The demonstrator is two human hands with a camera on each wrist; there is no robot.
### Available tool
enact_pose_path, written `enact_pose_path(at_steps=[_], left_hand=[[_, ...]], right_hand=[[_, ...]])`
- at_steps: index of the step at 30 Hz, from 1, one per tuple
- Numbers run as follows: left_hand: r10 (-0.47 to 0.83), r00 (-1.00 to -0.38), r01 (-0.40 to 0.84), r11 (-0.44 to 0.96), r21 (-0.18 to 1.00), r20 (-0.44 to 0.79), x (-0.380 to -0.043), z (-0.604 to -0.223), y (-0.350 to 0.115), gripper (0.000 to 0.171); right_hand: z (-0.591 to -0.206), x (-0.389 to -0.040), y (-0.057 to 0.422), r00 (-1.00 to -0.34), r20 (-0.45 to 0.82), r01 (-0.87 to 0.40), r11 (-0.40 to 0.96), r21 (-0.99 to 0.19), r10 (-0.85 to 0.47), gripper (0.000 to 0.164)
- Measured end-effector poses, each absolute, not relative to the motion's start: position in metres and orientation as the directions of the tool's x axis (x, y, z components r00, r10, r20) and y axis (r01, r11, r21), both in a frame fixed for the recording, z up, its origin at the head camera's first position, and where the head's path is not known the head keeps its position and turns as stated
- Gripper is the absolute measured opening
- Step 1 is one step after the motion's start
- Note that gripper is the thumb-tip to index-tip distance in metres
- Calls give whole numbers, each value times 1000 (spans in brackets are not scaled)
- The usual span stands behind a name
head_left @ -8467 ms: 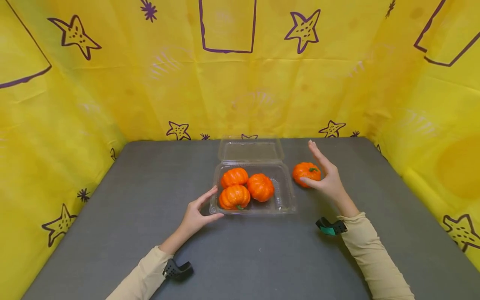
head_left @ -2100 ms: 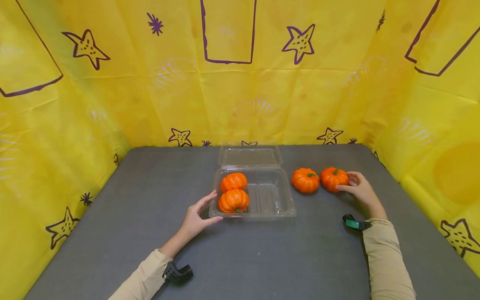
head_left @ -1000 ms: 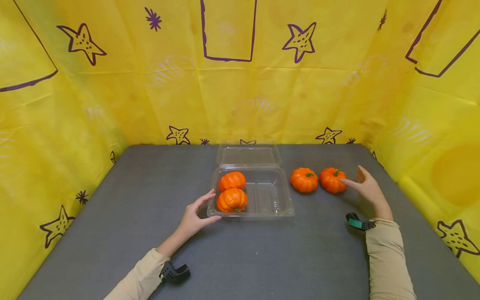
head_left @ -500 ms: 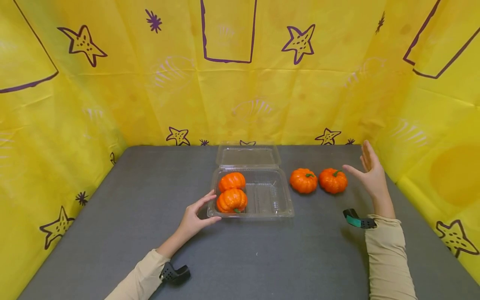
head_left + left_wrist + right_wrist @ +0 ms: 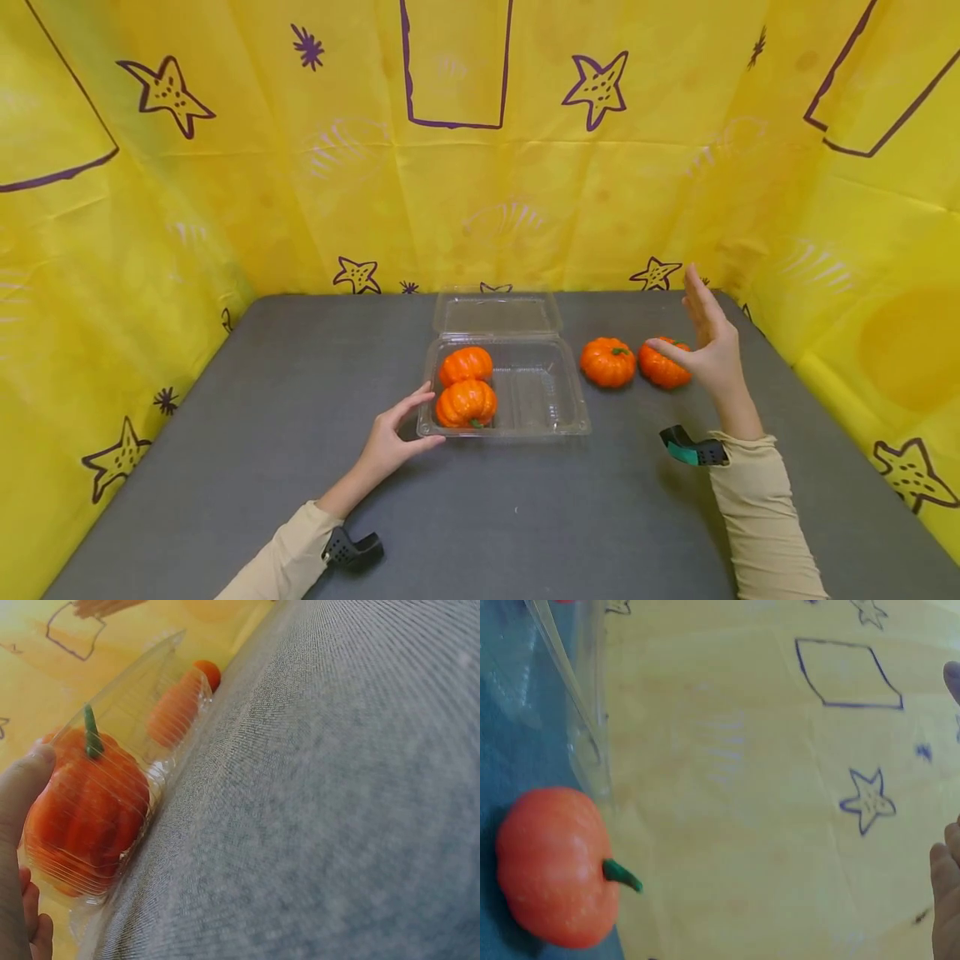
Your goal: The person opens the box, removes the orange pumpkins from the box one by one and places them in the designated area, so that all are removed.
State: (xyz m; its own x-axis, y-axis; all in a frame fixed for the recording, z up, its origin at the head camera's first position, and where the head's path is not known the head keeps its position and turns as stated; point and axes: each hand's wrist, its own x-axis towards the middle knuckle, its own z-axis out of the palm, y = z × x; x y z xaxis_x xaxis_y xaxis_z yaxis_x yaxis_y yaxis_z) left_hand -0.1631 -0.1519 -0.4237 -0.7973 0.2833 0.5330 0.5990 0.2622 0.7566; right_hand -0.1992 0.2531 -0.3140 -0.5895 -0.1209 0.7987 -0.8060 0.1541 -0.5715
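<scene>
My left hand holds the front-left corner of a clear plastic clamshell container, thumb at the front wall and fingers along the left side. Inside the container's left half are two small orange pumpkins, a rear pumpkin and a front pumpkin. The front pumpkin shows its green stem in the left wrist view. Two more stand right of the container: a nearer pumpkin and a farther-right pumpkin. My right hand, thumb and fingers spread, is raised and partly hides the farther-right pumpkin.
The container's lid lies folded back behind it. A grey table carries everything. Yellow cloth with drawn stars stands at the back and both sides. Black wrist mounts sit on both sleeves.
One pumpkin has gone from the container's right half to the table at far right. My right hand released it, rose, and swung back left. The left hand stays at the corner.
</scene>
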Motion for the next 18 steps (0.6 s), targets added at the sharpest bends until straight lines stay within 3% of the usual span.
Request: enact_pose_path(at_steps=[8, 14, 18], left_hand=[[282, -781, 620, 242, 747, 557, -165, -426, -151, 54], [295, -782, 618, 256, 743, 549, -165, -425, -151, 54], [282, -794, 604, 262, 752, 539, -164, -425, -151, 54]], right_hand=[[-315, -199, 221, -550, 783, -833, 254, -492, -290, 81], [-320, -201, 203, -470, 810, -883, 176, -436, -352, 78], [-322, -203, 196, -453, 809, -890, 142, -433, -374, 77]])
